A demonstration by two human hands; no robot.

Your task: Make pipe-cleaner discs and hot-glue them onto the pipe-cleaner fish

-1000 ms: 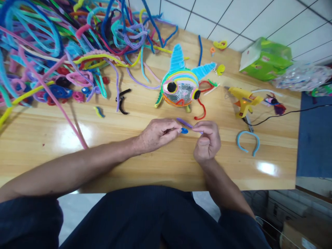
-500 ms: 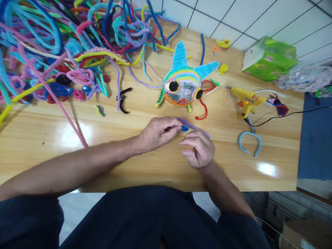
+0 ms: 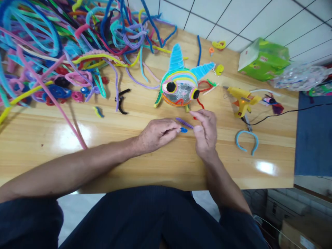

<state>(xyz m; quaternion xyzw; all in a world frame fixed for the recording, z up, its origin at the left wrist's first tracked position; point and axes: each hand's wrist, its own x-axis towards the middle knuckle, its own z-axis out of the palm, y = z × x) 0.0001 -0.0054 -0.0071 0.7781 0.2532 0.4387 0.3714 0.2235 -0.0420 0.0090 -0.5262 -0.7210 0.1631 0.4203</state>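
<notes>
Between the thumb and forefinger of my left hand (image 3: 162,134) is a small blue coiled pipe cleaner (image 3: 184,130). My right hand (image 3: 207,133) is raised a little to the right of it, thumb and fingers apart, with nothing seen between them. A purple pipe cleaner (image 3: 184,122) lies on the table just beyond the blue coil, its right end passing behind my right hand. Farther back stands a colourful pipe-cleaner figure (image 3: 180,90) with two blue pointed ears, black-centred eyes and a silvery face. A red pipe cleaner (image 3: 200,103) curls beside it, partly hidden by my right fingers.
Tangled pipe cleaners (image 3: 85,45) heap over the back left. Black pieces (image 3: 121,105) and a small yellow-blue piece (image 3: 99,111) lie left of the figure. To the right are a yellow glue gun (image 3: 242,99) with a cord, a light-blue curved piece (image 3: 247,132) and a green package (image 3: 264,58).
My right hand has lifted away from the blue coil, moving up and right, and its fingers have spread. My left hand keeps its pinch. The whole view has shifted slightly.
</notes>
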